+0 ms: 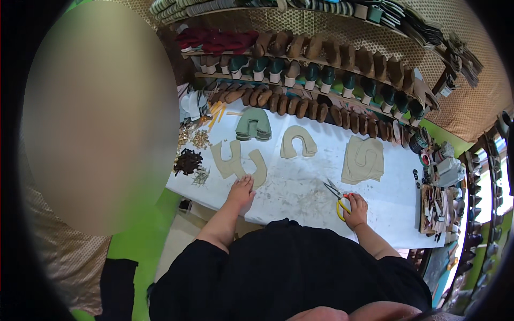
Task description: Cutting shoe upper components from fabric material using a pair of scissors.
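My left hand (242, 191) lies on the white table with fingers stretched out, their tips on the lower edge of a beige U-shaped piece (259, 167). A second beige cut-out (227, 159) sits beside it, on its left. At the right my right hand (356, 210) is closed around the handles of a pair of scissors (340, 205) with yellow and red grips; the blades are spread and point to the far left. A stack of beige sheets (362, 160) lies just beyond that hand. Between the hands, farther back, is a beige arch-shaped piece (299, 142).
Green arch-shaped pieces (253, 124) are stacked at the back left. Small dark pieces (188, 161) and gold bits (201, 139) are heaped at the left edge. Racks of shoe lasts (310, 75) line the back. A box of tools (435, 209) stands at the right edge.
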A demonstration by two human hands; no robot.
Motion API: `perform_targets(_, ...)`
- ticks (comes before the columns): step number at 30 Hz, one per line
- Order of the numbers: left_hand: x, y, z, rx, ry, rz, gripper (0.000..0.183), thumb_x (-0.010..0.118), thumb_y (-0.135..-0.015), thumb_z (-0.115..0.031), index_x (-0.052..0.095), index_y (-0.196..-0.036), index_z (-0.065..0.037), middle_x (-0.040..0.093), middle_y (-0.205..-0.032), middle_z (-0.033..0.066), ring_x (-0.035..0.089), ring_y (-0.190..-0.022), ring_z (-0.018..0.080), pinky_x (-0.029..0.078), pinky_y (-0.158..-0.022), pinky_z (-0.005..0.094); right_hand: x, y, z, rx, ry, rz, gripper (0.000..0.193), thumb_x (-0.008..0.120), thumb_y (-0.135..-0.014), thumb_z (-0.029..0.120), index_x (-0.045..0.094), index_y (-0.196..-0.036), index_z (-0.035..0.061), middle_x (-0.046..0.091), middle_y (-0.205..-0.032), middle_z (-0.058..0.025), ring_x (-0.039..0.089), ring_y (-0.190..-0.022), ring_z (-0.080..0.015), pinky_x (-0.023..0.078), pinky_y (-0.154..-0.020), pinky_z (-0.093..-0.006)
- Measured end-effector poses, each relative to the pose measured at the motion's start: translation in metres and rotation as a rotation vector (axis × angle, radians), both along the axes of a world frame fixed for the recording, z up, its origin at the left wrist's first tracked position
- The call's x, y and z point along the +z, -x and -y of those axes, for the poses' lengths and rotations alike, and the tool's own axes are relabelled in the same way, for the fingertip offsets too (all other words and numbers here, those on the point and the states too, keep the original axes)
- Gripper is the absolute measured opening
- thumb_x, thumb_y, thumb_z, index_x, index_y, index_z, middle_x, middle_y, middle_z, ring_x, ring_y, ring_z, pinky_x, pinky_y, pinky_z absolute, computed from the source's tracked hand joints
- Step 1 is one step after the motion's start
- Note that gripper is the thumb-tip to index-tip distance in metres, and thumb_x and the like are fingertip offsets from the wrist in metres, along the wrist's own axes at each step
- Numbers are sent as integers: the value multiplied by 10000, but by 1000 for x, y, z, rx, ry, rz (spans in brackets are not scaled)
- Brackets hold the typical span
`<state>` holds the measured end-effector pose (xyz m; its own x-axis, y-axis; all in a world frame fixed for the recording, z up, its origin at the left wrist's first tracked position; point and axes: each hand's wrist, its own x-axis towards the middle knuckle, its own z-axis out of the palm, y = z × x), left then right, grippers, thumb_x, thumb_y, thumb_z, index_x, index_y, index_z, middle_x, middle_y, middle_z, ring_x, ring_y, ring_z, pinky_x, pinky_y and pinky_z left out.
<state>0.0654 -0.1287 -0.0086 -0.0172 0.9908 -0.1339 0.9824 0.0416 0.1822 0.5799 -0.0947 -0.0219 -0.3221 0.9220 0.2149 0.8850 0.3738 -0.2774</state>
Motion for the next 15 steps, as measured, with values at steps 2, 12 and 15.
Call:
perform_targets(2, -16, 9, -9, -117, -72, 49, 567, 578, -929, -286, 460, -1415, -19, 423, -1514, 165, 403, -1401, 299, 313, -1153, 451, -1, 4, 0, 3, -3, 26, 688, 722, -736, 272, 495, -1358, 84, 458, -1395, -139, 392, -1336, -327, 284, -1116, -469)
perform_targets(12, -31, 11, -13, -104, -320, 121, 373, 485, -977, -225, 614, -1261, -18, 606, -1332, 163, 557, -1261, 302, 403, -1089, 430, 0, 44, -9, -200, 160, 182, 751, 678, -754, 242, 415, -1425, 30, 565, -1213, -169, 554, -1135, -344, 437, -977, -479)
perform_targets(15, -29, 11, -11, -69, -322, 186, 372, 480, -980, -239, 632, -1238, -17, 613, -1318, 165, 565, -1250, 301, 410, -1082, 435, 25, 76, -15, -403, 455, 195, 717, 710, -715, 223, 455, -1338, -25, 641, -1035, -237, 654, -931, -419, 546, -837, -466)
